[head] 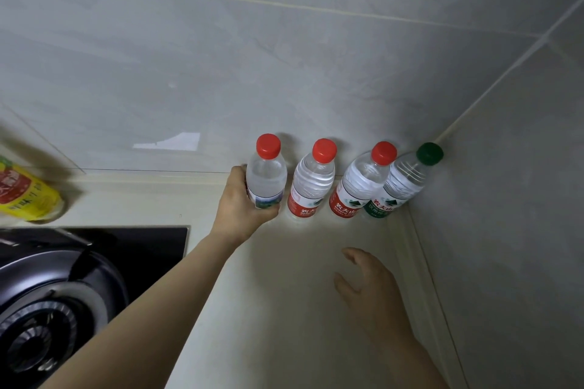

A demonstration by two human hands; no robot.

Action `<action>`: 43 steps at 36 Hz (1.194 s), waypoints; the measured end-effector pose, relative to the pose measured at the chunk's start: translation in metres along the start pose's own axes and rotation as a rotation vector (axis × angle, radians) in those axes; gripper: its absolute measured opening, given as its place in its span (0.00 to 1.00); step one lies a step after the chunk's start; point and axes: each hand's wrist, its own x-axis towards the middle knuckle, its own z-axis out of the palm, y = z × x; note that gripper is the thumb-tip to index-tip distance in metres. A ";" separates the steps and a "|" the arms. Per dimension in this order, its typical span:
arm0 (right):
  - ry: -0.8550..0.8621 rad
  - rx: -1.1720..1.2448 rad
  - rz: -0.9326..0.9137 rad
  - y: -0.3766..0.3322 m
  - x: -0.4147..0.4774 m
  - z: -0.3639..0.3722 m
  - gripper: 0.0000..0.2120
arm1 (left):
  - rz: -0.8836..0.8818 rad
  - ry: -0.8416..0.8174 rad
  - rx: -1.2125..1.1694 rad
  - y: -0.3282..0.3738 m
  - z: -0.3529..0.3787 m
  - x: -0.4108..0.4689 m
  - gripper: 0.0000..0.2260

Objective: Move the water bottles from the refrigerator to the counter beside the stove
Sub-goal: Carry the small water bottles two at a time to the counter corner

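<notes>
The left hand (243, 205) grips a red-capped water bottle (265, 178) on the counter (284, 278), the right hand (368, 287) open and empty — a careless release could topple the neighbouring bottle (311, 181) just beside it.

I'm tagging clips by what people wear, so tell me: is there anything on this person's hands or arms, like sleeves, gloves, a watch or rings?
Nothing is worn on either. The left hand and its forearm are bare right down to the frame's edge: no sleeve, glove, watch or bracelet. The right hand and forearm are bare too, and no ring shows on the fingers in view.
</notes>
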 end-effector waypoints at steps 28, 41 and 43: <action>0.115 -0.006 -0.256 -0.092 -0.066 -0.060 0.20 | 0.219 -0.036 0.244 0.047 -0.124 -0.156 0.21; 0.091 -0.048 -0.558 -0.174 -0.137 -0.102 0.17 | 0.402 0.081 0.354 0.103 -0.207 -0.238 0.23; 0.088 -0.059 -0.600 -0.185 -0.144 -0.104 0.17 | 0.398 0.095 0.388 0.109 -0.219 -0.250 0.23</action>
